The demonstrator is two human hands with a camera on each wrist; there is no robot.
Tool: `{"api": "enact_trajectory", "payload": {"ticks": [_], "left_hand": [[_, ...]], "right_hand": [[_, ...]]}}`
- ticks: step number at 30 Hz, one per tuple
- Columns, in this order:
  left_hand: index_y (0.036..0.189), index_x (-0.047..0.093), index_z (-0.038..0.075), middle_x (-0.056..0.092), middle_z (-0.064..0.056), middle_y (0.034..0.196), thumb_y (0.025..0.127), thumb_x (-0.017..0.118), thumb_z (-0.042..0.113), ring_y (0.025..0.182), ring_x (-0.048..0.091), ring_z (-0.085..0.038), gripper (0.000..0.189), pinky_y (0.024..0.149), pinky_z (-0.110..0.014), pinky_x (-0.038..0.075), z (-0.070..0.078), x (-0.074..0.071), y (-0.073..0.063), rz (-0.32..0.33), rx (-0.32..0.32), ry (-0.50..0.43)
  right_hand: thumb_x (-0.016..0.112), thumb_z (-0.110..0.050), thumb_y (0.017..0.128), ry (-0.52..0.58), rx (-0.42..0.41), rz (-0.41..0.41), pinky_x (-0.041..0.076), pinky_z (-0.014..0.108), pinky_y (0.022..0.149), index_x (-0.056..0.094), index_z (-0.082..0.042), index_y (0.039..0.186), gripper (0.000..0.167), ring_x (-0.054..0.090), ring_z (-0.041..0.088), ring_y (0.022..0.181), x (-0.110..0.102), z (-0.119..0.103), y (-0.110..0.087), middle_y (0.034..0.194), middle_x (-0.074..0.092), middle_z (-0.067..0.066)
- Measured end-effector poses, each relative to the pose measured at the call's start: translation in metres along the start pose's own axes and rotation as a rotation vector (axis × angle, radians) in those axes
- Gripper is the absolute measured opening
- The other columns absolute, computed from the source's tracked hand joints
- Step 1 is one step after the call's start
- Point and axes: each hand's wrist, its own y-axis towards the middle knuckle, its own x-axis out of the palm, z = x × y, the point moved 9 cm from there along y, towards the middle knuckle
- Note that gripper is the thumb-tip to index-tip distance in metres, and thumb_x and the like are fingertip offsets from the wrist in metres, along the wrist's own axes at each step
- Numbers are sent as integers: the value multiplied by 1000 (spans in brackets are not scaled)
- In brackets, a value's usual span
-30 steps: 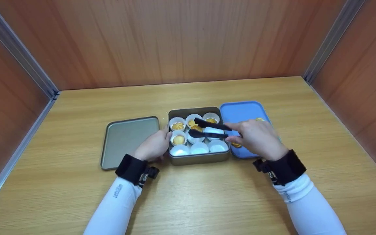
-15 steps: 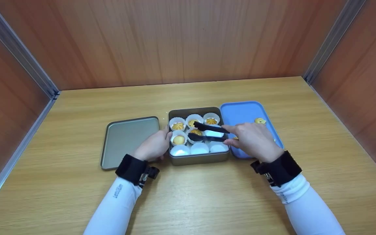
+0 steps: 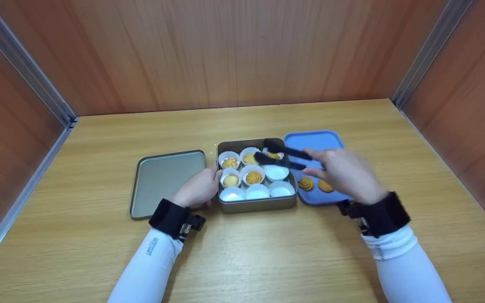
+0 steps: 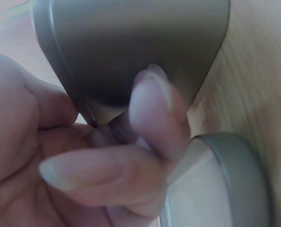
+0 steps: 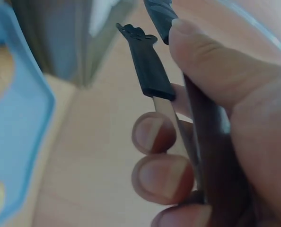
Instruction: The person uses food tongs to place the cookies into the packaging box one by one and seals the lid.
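My left hand (image 3: 196, 188) holds the left side of an open metal tin (image 3: 259, 205), thumb at the rim. In the left wrist view, bent fingers (image 4: 157, 106) lie against the tin's outer wall. Paper cups fill the tin in rows. Cookies sit in the back row's cups, a smooth round cookie (image 3: 230, 181) in the middle row's left cup, and a swirled cookie (image 3: 254, 177) beside it. My right hand (image 3: 347, 172), blurred, grips dark-tipped tongs (image 3: 289, 151) over the tin's back right. Their arms stand apart with nothing between the tips (image 5: 147, 61).
A blue tray (image 3: 312, 138) touches the tin's right side, with swirled cookies (image 3: 306, 183) near its front and part of it hidden under my right hand. Left of the tin lies its flat metal lid (image 3: 158, 181). Wooden panels (image 3: 242, 54) enclose the table.
The tongs opened off the swirled cookie, which stays in the middle cup. My right hand then moved back and to the right, uncovering cookies on the tray's front. My left hand stayed still.
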Motion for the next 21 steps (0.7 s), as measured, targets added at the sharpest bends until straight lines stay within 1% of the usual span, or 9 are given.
{"api": "enact_trajectory", "payload": {"ticks": [2, 4, 6, 10, 11, 13, 15, 17, 21], "left_hand": [[158, 12, 2, 61, -15, 71, 110, 30, 30, 48, 59, -25, 58, 52, -34, 48, 0, 0, 0, 0, -2, 3], [158, 12, 3, 62, -15, 71, 110, 30, 31, 48, 59, -25, 59, 52, -34, 48, 0, 0, -1, 0, -8, 5], [158, 12, 3, 62, -15, 71, 110, 30, 31, 48, 58, -25, 59, 52, -34, 48, 0, 0, -1, 3, -9, 8], [158, 13, 3, 61, -13, 74, 110, 30, 30, 48, 58, -24, 58, 52, -34, 48, -2, -2, -2, 10, -8, 11], [158, 15, 2, 60, -13, 74, 110, 30, 30, 48, 59, -25, 58, 52, -34, 48, -1, -2, -1, 14, -1, 14], [157, 18, 0, 59, -12, 74, 110, 30, 28, 47, 59, -25, 56, 51, -34, 48, -1, -3, -1, 23, 18, 18], [156, 20, -2, 58, -11, 74, 110, 30, 27, 47, 59, -25, 55, 52, -33, 48, -1, -4, -1, 29, 34, 20], [155, 21, -3, 57, -11, 74, 110, 29, 26, 46, 59, -24, 55, 51, -33, 48, -1, -4, -1, 32, 41, 22], [156, 18, -1, 58, -11, 73, 110, 29, 27, 45, 56, -22, 56, 50, -33, 46, -1, -2, 0, 20, 24, 15]], "right_hand": [[68, -44, 93, 20, 55, -27, 37, 29, 43, 57, -11, 141, 60, 45, 13, 51, -10, 16, -7, 66, 54, 0], [64, -49, 94, 33, 116, -72, 40, 31, 47, 55, -10, 143, 63, 51, 15, 57, -19, 34, -17, 77, 64, 7], [62, -52, 94, 48, 179, -125, 41, 33, 50, 55, -9, 142, 65, 54, 18, 61, -25, 55, -26, 84, 66, 10], [58, -55, 95, 68, 300, -236, 40, 34, 55, 57, -5, 139, 66, 55, 23, 70, -24, 95, -40, 93, 65, 13], [58, -55, 95, 68, 324, -257, 39, 35, 55, 57, -4, 139, 67, 55, 26, 71, -21, 104, -43, 93, 64, 15], [57, -57, 95, 65, 369, -293, 42, 37, 58, 55, -1, 140, 71, 56, 31, 78, -16, 119, -46, 105, 65, 26], [56, -59, 94, 61, 405, -313, 44, 40, 62, 51, 0, 142, 76, 56, 36, 86, -11, 129, -47, 120, 60, 34], [56, -59, 94, 56, 427, -328, 46, 44, 66, 48, 1, 143, 78, 55, 40, 91, -6, 136, -47, 129, 52, 38], [55, -59, 95, 57, 458, -334, 47, 44, 66, 46, 1, 145, 79, 54, 40, 91, -1, 140, -46, 132, 49, 39]]}}
